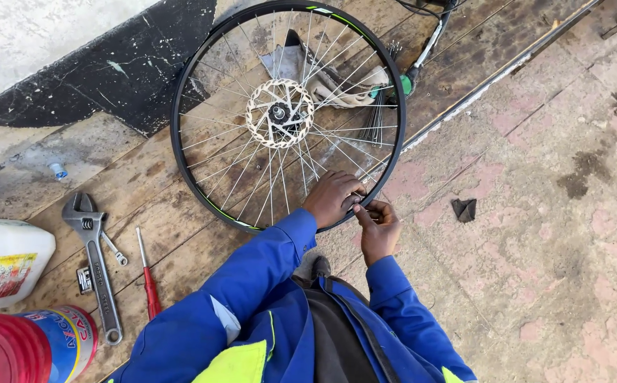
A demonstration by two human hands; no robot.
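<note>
A black bicycle wheel point(188, 85) lies flat on a wooden board, with silver spokes and a disc rotor point(280, 113) at its hub. My left hand point(331, 198) rests on the spokes just inside the near rim, fingers curled around them. Close beside it, my right hand point(378, 225) pinches a small part at the rim's outer edge. Both arms wear blue sleeves.
An adjustable wrench point(96, 266), a small spanner point(115, 250) and a red-handled screwdriver point(149, 280) lie at the left. A white jug point(3, 262) and a red-lidded can point(35, 347) stand at the lower left. A rag point(337, 85) and loose spokes point(378, 120) lie under the wheel. Concrete floor point(535, 234) spreads to the right.
</note>
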